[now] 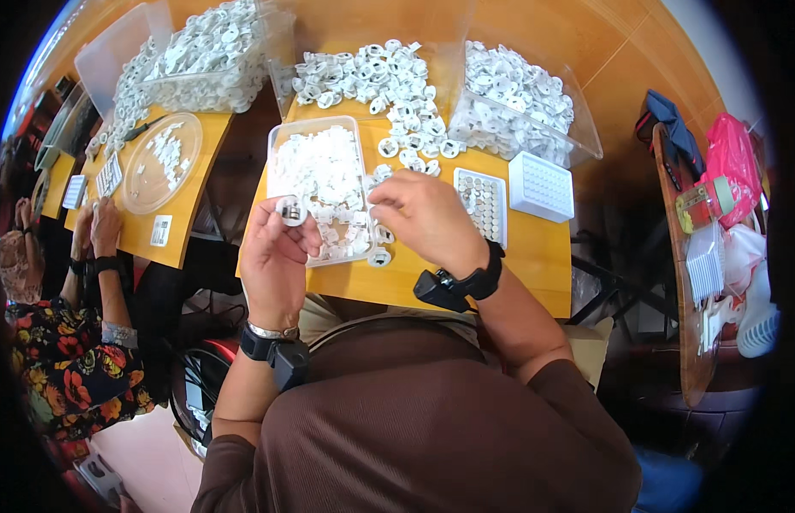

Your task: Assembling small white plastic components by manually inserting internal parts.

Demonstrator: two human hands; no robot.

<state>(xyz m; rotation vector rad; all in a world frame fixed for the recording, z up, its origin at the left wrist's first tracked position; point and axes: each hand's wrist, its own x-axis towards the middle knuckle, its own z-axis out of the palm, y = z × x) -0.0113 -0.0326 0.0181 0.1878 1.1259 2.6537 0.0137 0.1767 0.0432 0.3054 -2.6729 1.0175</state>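
My left hand [277, 255] is raised palm up over the near left part of a clear plastic box [275, 137]. Its thumb and fingers hold a round white plastic part [283, 203] with a dark middle. At the box's right rim is my right hand [427, 218], back upward, its thumb and forefinger drawn together; whatever is between them is too small to make out. Many small white plastic pieces [319, 162] fill the box. Several round white parts [378, 257] lie on the table beside it, below my right hand.
Right of my right hand are a tray of round silvery discs [491, 224] and a white block with rows of holes [541, 186]. Heaped parts [363, 75] and a full clear bin [521, 94] stand behind. Another person's hands [98, 227] work at the left table [196, 201].
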